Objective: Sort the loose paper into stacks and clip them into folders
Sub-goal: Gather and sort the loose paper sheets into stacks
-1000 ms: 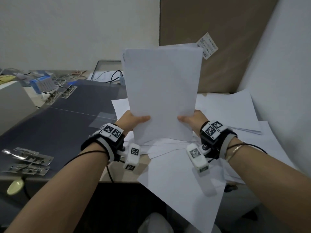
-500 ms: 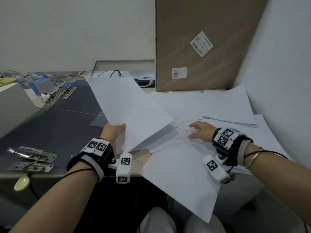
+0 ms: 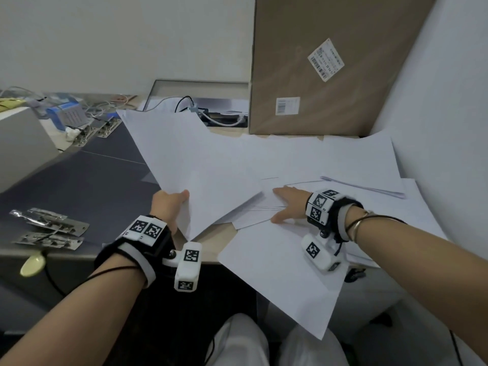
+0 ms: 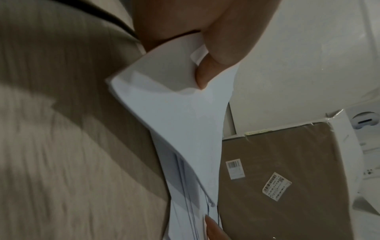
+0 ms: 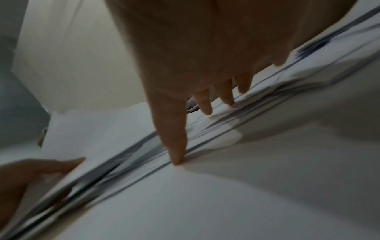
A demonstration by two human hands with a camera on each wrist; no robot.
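My left hand [image 3: 171, 204] grips the near corner of a stack of white paper [image 3: 190, 165], thumb on top, and holds it tilted low over the desk. The left wrist view shows the thumb [image 4: 216, 53] pinching that stack [image 4: 185, 116]. To its right, my right hand [image 3: 287, 204] lies flat with straight fingers on the loose sheets [image 3: 330, 165] spread over the desk. In the right wrist view the fingertips [image 5: 177, 155] press on overlapping sheets [image 5: 205, 194]. A large sheet [image 3: 285, 273] hangs over the desk's front edge.
A dark grey open folder [image 3: 79, 180] lies at the left with metal clip mechanisms [image 3: 50, 228] near its front and more clips [image 3: 100, 128] at the back. A tall brown cardboard box [image 3: 330, 70] leans against the wall behind. Cables [image 3: 216, 117] lie at the back.
The stack, held upright in both hands a second ago, has come down and left in my left hand alone. My right hand let go and now lies on the loose sheets.
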